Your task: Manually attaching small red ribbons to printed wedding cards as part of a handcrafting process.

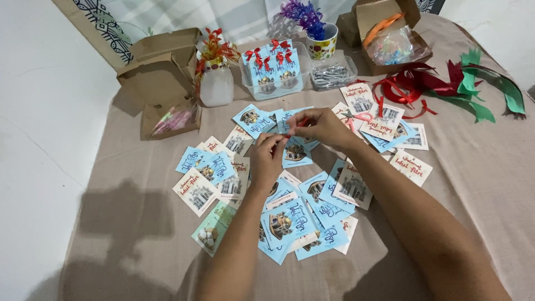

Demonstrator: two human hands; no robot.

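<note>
My left hand (pixel 268 158) and my right hand (pixel 322 126) meet over a spread of small cards on a beige cloth. Between the fingertips of both hands runs a thin red ribbon (pixel 301 121), pinched at each end. Just below the ribbon lies a blue card (pixel 295 153) with a picture of a domed building. Many more blue and white cards (pixel 290 220) lie scattered around and under my forearms. A clear tray (pixel 273 83) at the back holds blue cards that carry red bows.
Open cardboard boxes stand at the back left (pixel 161 78) and back right (pixel 390 33). A white bottle with red trim (pixel 216 83), a floral cup with purple strands (pixel 322 42), a clear tray of metal clips (pixel 333 75), red ribbon loops (pixel 407 83) and green strips (pixel 490 89) ring the cards.
</note>
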